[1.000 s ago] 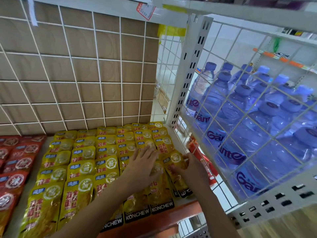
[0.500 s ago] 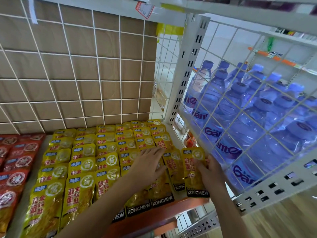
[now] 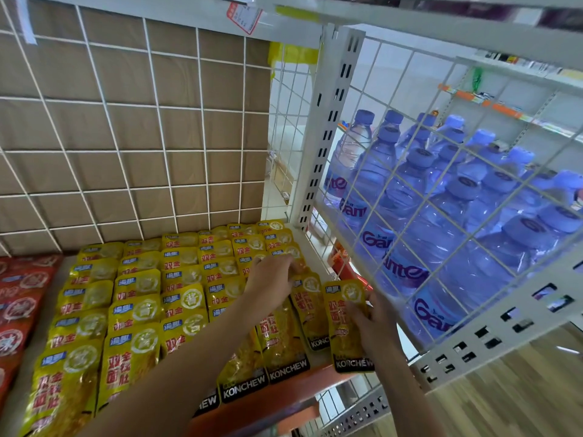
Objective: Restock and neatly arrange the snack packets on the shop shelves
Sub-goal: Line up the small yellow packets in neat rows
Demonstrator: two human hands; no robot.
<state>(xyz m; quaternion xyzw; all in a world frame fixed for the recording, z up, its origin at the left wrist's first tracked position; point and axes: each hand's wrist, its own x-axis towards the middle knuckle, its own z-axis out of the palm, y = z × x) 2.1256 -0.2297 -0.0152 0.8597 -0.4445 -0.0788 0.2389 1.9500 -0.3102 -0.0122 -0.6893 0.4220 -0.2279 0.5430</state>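
2 hands work at the right end of the shelf (image 3: 293, 397). over the last second the right hand (image 3: 375, 324) has drawn 1 yellow packet (image 3: 345, 316) out to the right, toward the water bottles (image 3: 441, 216), fingers pinching its edge. the left hand (image 3: 273, 279) rests on the neighbouring packet rows (image 3: 135, 310), fingers nearly straight (steadying them, probably). a fresh column looks begun at the shelf's front corner.

Shop shelf (image 3: 277, 405), yellow snack packets (image 3: 135, 313), red packets (image 3: 19, 304)
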